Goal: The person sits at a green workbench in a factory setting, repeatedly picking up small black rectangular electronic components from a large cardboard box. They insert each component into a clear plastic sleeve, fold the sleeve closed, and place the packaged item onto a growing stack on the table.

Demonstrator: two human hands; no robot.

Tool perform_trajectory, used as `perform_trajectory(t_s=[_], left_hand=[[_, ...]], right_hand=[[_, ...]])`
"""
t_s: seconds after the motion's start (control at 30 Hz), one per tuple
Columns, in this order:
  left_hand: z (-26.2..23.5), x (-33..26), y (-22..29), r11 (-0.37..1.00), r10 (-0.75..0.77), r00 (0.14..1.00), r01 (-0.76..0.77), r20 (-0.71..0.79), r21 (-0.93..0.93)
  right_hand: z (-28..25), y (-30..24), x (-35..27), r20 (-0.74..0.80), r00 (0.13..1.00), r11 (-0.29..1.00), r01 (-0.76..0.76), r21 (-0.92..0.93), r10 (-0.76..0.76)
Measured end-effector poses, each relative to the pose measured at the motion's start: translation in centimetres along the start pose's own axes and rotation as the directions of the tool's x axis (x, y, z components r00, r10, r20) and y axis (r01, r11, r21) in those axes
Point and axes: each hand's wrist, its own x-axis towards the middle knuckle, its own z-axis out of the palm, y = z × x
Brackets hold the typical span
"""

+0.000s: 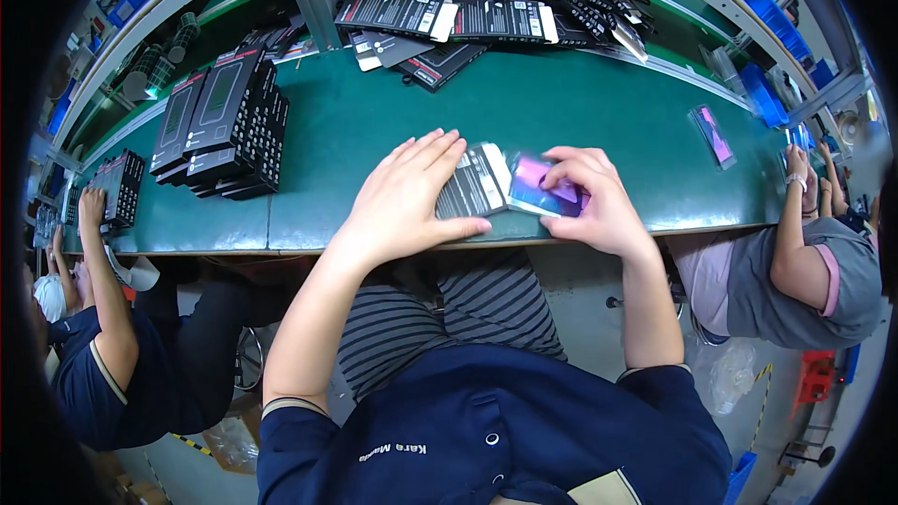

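Observation:
My left hand [404, 189] lies over a flat black cardboard box [472, 185] near the table's front edge. Its fingers reach to the box's far side and its thumb rests along the near side, holding it. A white flap [498, 171] shows at the box's right end. Right beside that end, my right hand [595, 196] grips a thin glossy purple-blue packet [530, 176] between thumb and bent fingers. The packet is slightly blurred and its left edge meets the flap. Whether any of it is inside the box I cannot tell.
Stacked black boxes [224, 122] stand at left on the green table [374, 117]. Flat black boxes [398, 14] are heaped at the back. Another purple packet [714, 136] lies at right. Co-workers sit on both sides, one with an arm [795, 196] at the table.

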Motion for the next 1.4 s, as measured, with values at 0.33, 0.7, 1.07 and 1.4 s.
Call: perform_trajectory(t_s=[0.33,0.7,1.07,1.4], left_hand=[[-2.0,0.8,2.1,0.965,-0.125,0.991,0.131,0.042,-0.227],[3.0,0.8,4.2,0.801,-0.276,0.623,-0.272,-0.732,-0.534],[1.9,0.3,4.2,0.831,-0.105,0.659,-0.353,-0.745,-0.43],[-0.9,0.5,5.5,0.247,-0.433,0.751,-0.432,-0.498,-0.867]], right_hand=[[3.2,-6.5,1.4,-0.142,0.97,0.716,0.243,0.654,-0.199],[5.7,-11.1,3.6,-0.286,0.952,0.34,0.233,0.911,0.113],[4.2,-8.4,2.9,0.011,0.999,-0.046,-0.013,0.999,-0.044],[7.5,-9.3,4.0,-0.628,0.769,0.669,0.531,0.521,-0.12]])
